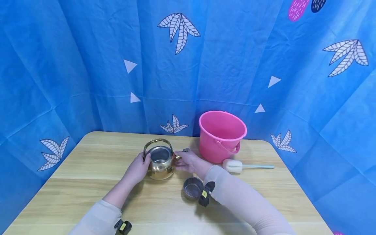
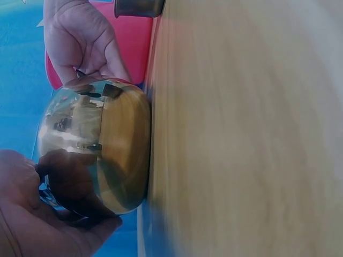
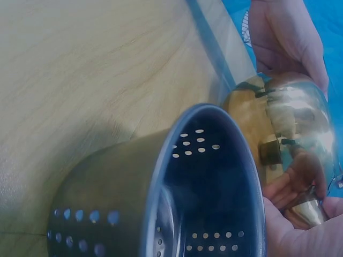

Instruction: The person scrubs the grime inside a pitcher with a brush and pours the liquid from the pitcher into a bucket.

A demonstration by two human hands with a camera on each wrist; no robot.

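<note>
A shiny gold kettle (image 1: 161, 168) with a raised arched handle (image 1: 157, 141) stands on the table, its top uncovered and its inside silvery. My left hand (image 1: 140, 166) grips the left side of the kettle, by the base of the handle; in the left wrist view that hand (image 2: 43, 214) curves around the body. On the other side my right hand (image 1: 189, 161) holds the kettle at its short spout (image 3: 308, 211), fingers about it. Under my right forearm sits a dark metal strainer cup (image 1: 193, 188); its rows of holes show in the right wrist view.
A pink bucket (image 1: 208, 143) with its handle hanging down stands behind my right hand. Beside it lies a white sponge brush (image 1: 233, 165) with a light blue stick. A blue patterned curtain (image 1: 170, 75) closes off the back and sides of the wooden table (image 1: 88, 182).
</note>
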